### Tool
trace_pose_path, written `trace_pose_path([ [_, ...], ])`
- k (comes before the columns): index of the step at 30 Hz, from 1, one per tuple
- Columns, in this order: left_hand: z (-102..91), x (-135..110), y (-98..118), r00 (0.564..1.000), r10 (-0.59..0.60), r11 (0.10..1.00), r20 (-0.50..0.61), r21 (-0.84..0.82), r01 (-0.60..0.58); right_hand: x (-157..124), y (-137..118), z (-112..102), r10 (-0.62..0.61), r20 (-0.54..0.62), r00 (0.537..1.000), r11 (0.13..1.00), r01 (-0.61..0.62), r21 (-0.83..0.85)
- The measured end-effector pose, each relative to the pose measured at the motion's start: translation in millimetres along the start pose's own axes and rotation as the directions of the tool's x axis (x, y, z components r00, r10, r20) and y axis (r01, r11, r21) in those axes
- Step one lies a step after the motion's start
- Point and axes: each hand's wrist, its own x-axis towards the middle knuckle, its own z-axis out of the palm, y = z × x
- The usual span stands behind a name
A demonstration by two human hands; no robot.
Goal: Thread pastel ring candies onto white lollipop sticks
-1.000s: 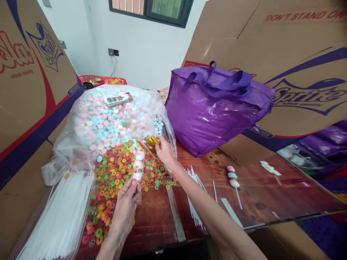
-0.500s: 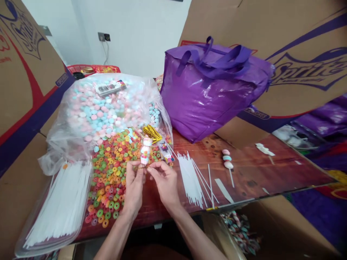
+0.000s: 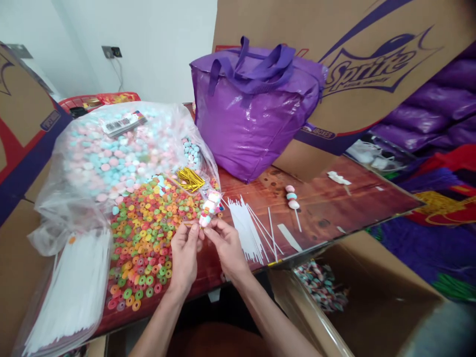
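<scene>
A wrapped marshmallow pop (image 3: 209, 208) in a clear printed bag leans to the right above the heap of gummy rings. My left hand (image 3: 185, 255) is closed, thumb and fingers pinching at the gathered base of the bag, where a thin gold twist tie shows. From the other side, my right hand (image 3: 227, 245) pinches the same neck, fingertips almost meeting those of the left. The pop's stick is hidden by the fingers. Gummy rings (image 3: 145, 233) lie loose beside my left hand, and a bundle of gold twist ties (image 3: 190, 179) lies just beyond the pop.
A clear bag of marshmallows (image 3: 111, 158) stands behind the rings. White sticks (image 3: 243, 230) lie to the right, near an unwrapped marshmallow pop (image 3: 292, 197). More sticks fill a plastic tray (image 3: 67, 292) at left. A purple bag (image 3: 253, 124) stands behind. Below, a carton (image 3: 375, 292) holds wrapped pieces.
The view has turned right, so the table things appear further left. The wrapped pop has tipped from nearly upright to leaning right, with both hands still at its base.
</scene>
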Motion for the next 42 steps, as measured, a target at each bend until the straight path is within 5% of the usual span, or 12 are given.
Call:
trace_pose_path([
  [4,0.3,-4,16,0.926,-0.323,0.916,0.196,-0.182,0.358,-5,-9,-13,0.024,0.160,0.987,0.996,-0.038,0.085],
  [8,0.7,-8,24,0.798,-0.480,0.811,0.364,-0.164,0.562,-5,-23,-30,-0.090,0.287,0.954,0.977,0.141,-0.160],
  [10,2.9,-9,21,0.823,-0.453,0.846,0.342,-0.126,0.518,-5,-26,-34,-0.157,0.320,0.934,0.909,0.263,-0.323],
  [14,9.2,-12,9,0.956,-0.224,0.974,0.191,0.023,0.224,-10,-22,-31,-0.294,0.252,0.922,0.725,0.387,-0.570],
  [17,9.8,-16,4,0.982,-0.097,0.989,0.164,0.131,0.076,-14,-15,-31,-0.283,0.196,0.939,0.729,0.343,-0.593],
  [19,7.7,-18,2,0.987,-0.068,0.984,0.142,0.174,0.043,-13,-11,-33,-0.210,0.165,0.964,0.813,0.266,-0.518],
  [22,4.3,-17,-1,0.989,-0.088,0.979,0.118,0.191,0.065,-11,-4,-38,-0.051,0.136,0.989,0.930,0.096,-0.355],
  [25,4.0,-12,-3,0.982,-0.159,0.985,0.101,0.085,0.151,-13,-4,-39,-0.075,0.109,0.991,0.914,0.112,-0.390],
  [28,5.4,-5,-1,0.930,-0.351,0.927,0.112,-0.099,0.362,-17,-9,-39,-0.282,0.116,0.952,0.797,0.300,-0.525],
  [31,6.4,-1,3,0.865,-0.483,0.844,0.133,-0.192,0.501,-19,-10,-42,-0.483,0.227,0.846,0.589,0.506,-0.631],
  [35,9.3,-2,8,0.833,-0.538,0.801,0.125,-0.232,0.552,-17,-5,-50,-0.543,0.343,0.767,0.361,0.582,-0.729],
  [42,15.4,-12,0,0.878,-0.461,0.853,0.127,-0.208,0.478,-19,-10,-41,-0.616,0.317,0.721,0.286,0.580,-0.763],
])
